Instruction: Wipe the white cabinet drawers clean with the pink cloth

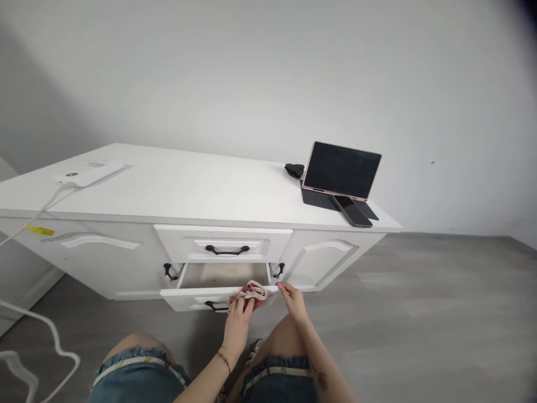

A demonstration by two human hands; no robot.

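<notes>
My left hand [238, 323] is closed around a folded red-and-white cloth [255, 291], which is at the front panel of the pulled-out lower drawer [188, 300]. The fingers of my right hand [293, 302] pinch the top right corner of that same panel. Inside the drawer a pale bottom shows, with a lighter patch on it. A black handle [216, 306] on the drawer front is partly hidden behind the cloth and my left hand. Above it the upper drawer [222, 244] is pushed in.
On the white cabinet top [201, 184] stand a tablet [342, 170] in its stand cover, a dark phone [351, 211] and a small black item [294, 170]. A white power strip [92, 174] with a cable lies at the left. My knees are close below the drawer.
</notes>
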